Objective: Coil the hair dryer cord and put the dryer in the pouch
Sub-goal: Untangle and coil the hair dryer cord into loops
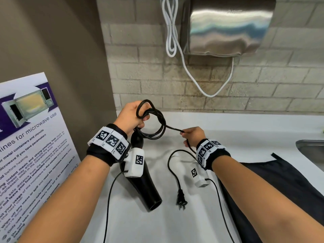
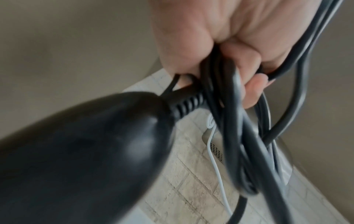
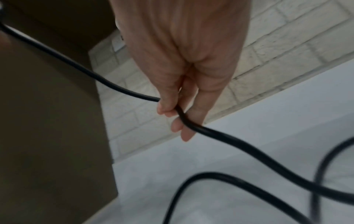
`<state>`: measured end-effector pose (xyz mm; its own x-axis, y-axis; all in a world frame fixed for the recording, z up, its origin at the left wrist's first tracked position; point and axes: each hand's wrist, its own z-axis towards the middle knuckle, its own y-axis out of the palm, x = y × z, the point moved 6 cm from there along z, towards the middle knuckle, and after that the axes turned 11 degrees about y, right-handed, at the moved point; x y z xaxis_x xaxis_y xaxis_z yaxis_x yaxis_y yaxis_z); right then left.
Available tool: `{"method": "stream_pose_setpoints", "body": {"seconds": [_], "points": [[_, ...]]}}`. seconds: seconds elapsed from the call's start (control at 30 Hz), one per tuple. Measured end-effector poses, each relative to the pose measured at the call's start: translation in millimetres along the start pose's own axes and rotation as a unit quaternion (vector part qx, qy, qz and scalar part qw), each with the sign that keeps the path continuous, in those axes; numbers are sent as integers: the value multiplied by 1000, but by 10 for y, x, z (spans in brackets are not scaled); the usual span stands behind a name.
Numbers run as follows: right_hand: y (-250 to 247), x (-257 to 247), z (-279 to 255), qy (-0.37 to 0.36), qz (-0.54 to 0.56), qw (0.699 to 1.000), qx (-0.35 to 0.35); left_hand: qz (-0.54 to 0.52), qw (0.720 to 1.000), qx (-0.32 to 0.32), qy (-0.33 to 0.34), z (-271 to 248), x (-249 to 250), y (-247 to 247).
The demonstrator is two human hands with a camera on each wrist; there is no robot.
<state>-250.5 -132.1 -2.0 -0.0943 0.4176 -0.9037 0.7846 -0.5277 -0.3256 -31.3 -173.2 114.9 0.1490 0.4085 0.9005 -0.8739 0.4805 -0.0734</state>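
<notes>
My left hand [image 1: 135, 114] grips several black loops of the dryer cord [image 1: 157, 123] above the white counter, close to where the cord leaves the handle. The black hair dryer [image 1: 145, 186] hangs below that hand, nozzle toward me; its handle end [image 2: 86, 144] fills the left wrist view, where the fingers [image 2: 247, 60] curl round the loops. My right hand [image 1: 192, 135] pinches the free stretch of cord [image 3: 210, 133] between thumb and fingers. The rest trails over the counter to the plug [image 1: 181, 199]. The dark pouch [image 1: 273, 186] lies flat at the right, under my right forearm.
A laminated microwave poster [image 1: 31, 155] leans against the brown wall at left. A steel hand dryer [image 1: 226, 27] with a white cable [image 1: 171, 32] hangs on the tiled wall. A steel sink edge [image 1: 312, 151] shows at far right.
</notes>
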Motion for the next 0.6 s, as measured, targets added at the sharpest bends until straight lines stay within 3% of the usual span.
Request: {"method": "stream_pose_setpoints", "body": {"seconds": [0.1, 0.23, 0.37, 0.47, 0.6], "points": [[-58, 92, 31, 29, -51, 998, 21, -1, 1000, 5, -5, -20, -3, -35], [43, -144, -132, -73, -172, 982, -7, -6, 1000, 19, -9, -14, 6, -23], [96, -652, -533, -236, -37, 971, -22, 8, 1000, 23, -12, -16, 23, -2], [128, -1032, -912, -346, 34, 936, -58, 30, 999, 10, -7, 0, 23, 53], [258, -1254, -1194, -379, 26, 914, -140, 58, 998, -15, 11, 34, 7, 124]]}}
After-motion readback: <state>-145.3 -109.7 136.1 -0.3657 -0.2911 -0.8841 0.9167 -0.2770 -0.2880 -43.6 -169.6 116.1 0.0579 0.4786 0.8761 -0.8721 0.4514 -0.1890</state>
